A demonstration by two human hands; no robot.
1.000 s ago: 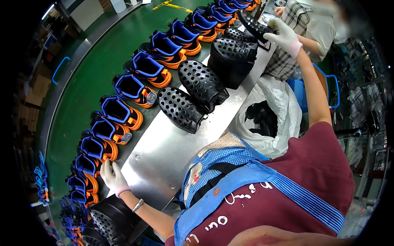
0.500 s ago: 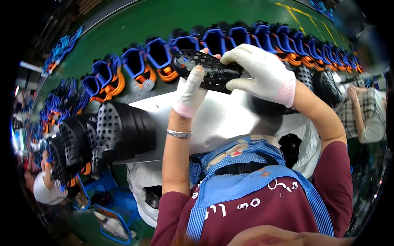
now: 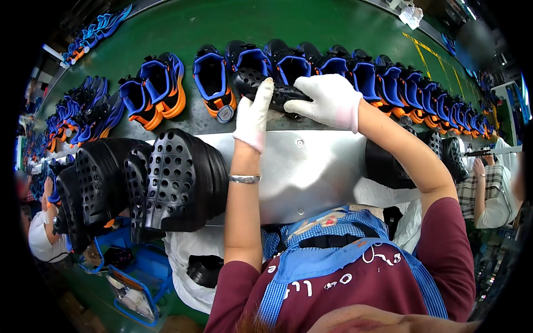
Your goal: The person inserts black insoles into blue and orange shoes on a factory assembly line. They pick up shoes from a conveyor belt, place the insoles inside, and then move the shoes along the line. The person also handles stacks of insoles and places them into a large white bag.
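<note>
A black perforated plastic shoe tree [image 3: 251,81] is held between my two gloved hands, over the row of shoes. My left hand [image 3: 254,115] is closed on its left part, with the thumb lying on top. The right hand [image 3: 328,100] pinches its right end between thumb and fingers; some fingertips are hidden. Just behind the shoe tree stand black shoes with blue linings and orange soles, among them one shoe [image 3: 291,67] partly covered by my hands. To the left of my left forearm lies a nested stack of similar black shoe trees [image 3: 171,183].
Below my hands is a bare metal plate [image 3: 311,166]. More black shoe trees [image 3: 383,166] lie right of it. A shoe [image 3: 214,77] and a pair [image 3: 155,89] stand at left on the green surface [image 3: 222,25]. White bags hang at the near edge. Co-workers sit at both sides.
Both hands have moved the shoe tree a little farther away and lower over the shoes, tilting its right end down. The whole view has shifted somewhat.
</note>
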